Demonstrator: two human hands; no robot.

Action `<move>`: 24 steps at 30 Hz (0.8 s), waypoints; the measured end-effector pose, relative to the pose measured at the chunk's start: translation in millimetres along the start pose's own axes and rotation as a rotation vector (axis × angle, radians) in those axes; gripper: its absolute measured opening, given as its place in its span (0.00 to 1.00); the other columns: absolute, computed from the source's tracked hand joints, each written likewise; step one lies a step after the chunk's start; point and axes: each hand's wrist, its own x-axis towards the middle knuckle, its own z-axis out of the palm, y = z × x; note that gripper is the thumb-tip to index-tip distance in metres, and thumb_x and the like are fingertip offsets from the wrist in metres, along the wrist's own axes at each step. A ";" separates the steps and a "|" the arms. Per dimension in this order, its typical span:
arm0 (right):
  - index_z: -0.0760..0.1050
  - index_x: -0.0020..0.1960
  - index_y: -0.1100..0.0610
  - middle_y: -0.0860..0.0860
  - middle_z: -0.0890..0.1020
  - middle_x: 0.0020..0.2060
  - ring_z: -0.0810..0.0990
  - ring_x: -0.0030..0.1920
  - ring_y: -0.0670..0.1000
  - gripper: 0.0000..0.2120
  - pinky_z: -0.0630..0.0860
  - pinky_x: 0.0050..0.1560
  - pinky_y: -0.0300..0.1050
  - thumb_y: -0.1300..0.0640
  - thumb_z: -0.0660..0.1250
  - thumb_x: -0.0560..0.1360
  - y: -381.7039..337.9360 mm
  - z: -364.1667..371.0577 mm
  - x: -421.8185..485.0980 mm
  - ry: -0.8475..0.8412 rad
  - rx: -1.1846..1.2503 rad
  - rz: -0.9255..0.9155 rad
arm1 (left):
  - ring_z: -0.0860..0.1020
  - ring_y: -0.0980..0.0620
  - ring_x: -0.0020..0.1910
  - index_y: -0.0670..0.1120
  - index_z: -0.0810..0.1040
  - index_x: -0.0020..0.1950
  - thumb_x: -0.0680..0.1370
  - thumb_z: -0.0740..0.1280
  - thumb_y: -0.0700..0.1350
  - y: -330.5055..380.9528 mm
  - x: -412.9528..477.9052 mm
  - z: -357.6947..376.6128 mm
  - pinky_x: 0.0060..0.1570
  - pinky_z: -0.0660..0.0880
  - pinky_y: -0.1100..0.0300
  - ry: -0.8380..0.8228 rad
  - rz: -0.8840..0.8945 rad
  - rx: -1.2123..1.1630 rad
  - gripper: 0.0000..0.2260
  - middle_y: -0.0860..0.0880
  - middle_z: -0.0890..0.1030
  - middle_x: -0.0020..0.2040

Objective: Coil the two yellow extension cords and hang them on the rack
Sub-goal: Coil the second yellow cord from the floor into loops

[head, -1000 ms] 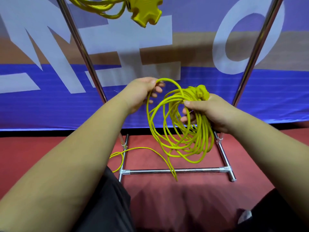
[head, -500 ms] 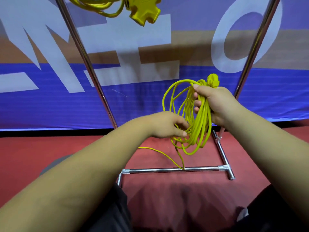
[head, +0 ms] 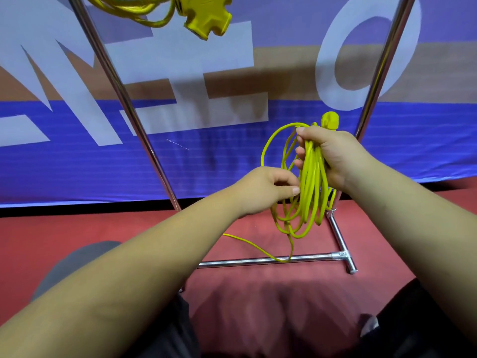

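My right hand grips the top of a bundle of yellow cord loops, its plug end sticking up above my knuckles. My left hand pinches a strand at the bundle's left side. A loose tail of this cord runs down to the floor and over the rack's bottom bar. The other yellow cord hangs coiled at the top left, with its multi-outlet block dangling below it.
The chrome rack has two slanted uprights and a floor bar with a T-foot at the right. Behind stands a blue and white banner. The floor is red carpet. My dark-clothed knees fill the bottom.
My left hand dropped from the top of a wide loop to the bundle's lower left side. The loops drew together into a tighter hank, and my right hand rose slightly.
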 end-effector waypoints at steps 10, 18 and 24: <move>0.80 0.46 0.58 0.48 0.82 0.32 0.82 0.30 0.45 0.07 0.80 0.32 0.41 0.58 0.69 0.82 -6.0 0.6 7.7 0.032 0.186 0.004 | 0.81 0.61 0.50 0.56 0.70 0.67 0.71 0.80 0.57 -2.8 -8.9 26.7 0.55 0.78 0.61 -0.185 0.016 0.107 0.30 0.58 0.83 0.53; 0.80 0.45 0.57 0.49 0.81 0.34 0.83 0.33 0.45 0.06 0.83 0.37 0.42 0.58 0.70 0.81 -4.8 -4.8 11.0 0.019 0.389 0.065 | 0.84 0.46 0.50 0.52 0.77 0.62 0.76 0.76 0.47 -9.3 -3.6 28.2 0.57 0.80 0.48 -0.072 0.020 -0.058 0.17 0.48 0.86 0.50; 0.81 0.47 0.56 0.47 0.85 0.38 0.88 0.42 0.48 0.06 0.85 0.46 0.48 0.54 0.72 0.81 0.9 1.9 3.1 -0.036 0.258 0.098 | 0.83 0.37 0.46 0.45 0.77 0.56 0.77 0.73 0.46 -3.2 0.2 33.2 0.48 0.81 0.43 -0.064 -0.008 -0.093 0.10 0.46 0.86 0.44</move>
